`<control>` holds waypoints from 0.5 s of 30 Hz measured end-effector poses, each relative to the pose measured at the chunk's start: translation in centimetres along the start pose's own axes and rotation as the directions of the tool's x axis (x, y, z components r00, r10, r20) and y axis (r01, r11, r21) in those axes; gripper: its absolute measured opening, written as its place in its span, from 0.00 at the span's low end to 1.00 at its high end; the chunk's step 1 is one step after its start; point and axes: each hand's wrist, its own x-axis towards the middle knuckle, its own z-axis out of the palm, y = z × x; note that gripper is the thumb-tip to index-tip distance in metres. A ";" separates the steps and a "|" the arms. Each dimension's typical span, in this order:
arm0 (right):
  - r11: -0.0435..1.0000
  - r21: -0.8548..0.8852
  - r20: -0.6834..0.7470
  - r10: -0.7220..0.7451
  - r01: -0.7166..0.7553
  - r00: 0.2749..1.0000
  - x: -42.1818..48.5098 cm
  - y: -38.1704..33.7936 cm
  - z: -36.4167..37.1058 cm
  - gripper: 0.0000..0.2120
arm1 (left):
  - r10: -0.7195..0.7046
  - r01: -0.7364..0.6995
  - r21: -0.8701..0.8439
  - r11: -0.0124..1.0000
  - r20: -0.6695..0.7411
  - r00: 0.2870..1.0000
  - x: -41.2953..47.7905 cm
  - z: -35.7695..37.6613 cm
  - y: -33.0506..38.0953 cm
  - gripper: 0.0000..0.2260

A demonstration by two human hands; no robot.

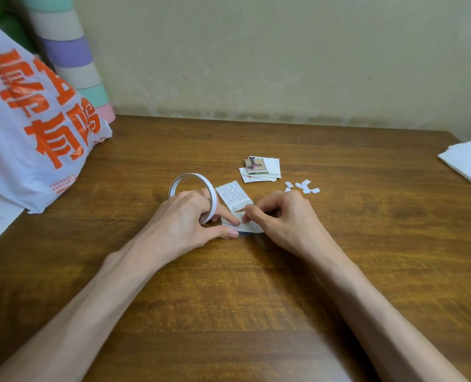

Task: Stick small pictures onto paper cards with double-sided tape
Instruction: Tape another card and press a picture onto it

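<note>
— Paper card point(252, 228): where does it lie from the hands?

— Directly between them, flat on the desk point(256, 293). The left hand point(190, 216) has its fingers curled through the tape roll point(190, 176) and holds it, while its thumb and forefinger reach out and press the left end of the card. The right hand point(283, 216) is narrow, with thumb and forefinger pinched on a small white bit at the far edge of the card. I think it is a tape strip, but I cannot tell if it is the tape itself or only its backing.

— And the long axis of the card?

— It runs from left to right, a little tilted, so each hand has one end under it. Both hands touch it, and neither is nearer.

— What is further out?

— Just beyond lies a second printed card point(233, 195), touching the first one or nearly so. Further back and to the right is the small stack of pictures point(256, 166), and beside it are some white scraps point(304, 186).

— So which hand should fetch a picture?

— In my judgement, the right one. The stack lies on its side, up and to the right, and the left hand is busy with the roll and with pinning the card.
</note>
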 end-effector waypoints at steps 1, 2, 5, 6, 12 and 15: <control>1.000 -0.005 -0.006 0.002 -0.002 1.000 0.0 0.0 0.0 0.14 | -0.004 0.004 0.005 1.000 0.005 1.000 0.0 0.0 0.0 0.10; 1.000 -0.012 -0.011 0.003 -0.003 1.000 0.0 -0.1 0.0 0.14 | -0.011 0.011 0.013 1.000 0.013 1.000 0.0 -0.1 0.1 0.10; 0.999 -0.044 -0.029 0.008 -0.009 1.000 -0.1 -0.2 -0.1 0.14 | -0.039 0.037 0.042 0.998 0.042 0.998 0.2 -0.1 0.3 0.11; 0.999 -0.054 -0.032 0.007 -0.009 0.999 -0.1 -0.2 -0.1 0.14 | -0.045 0.043 0.045 0.998 0.049 0.998 0.2 -0.1 0.4 0.11; 0.998 -0.060 -0.043 0.008 -0.011 0.999 -0.1 -0.2 -0.1 0.15 | -0.062 0.058 0.049 0.997 0.070 0.996 0.3 -0.2 0.5 0.11; 0.999 -0.040 -0.036 0.017 -0.018 0.999 -0.1 -0.2 -0.2 0.14 | -0.058 0.055 0.051 0.997 0.062 0.996 0.2 -0.2 0.7 0.11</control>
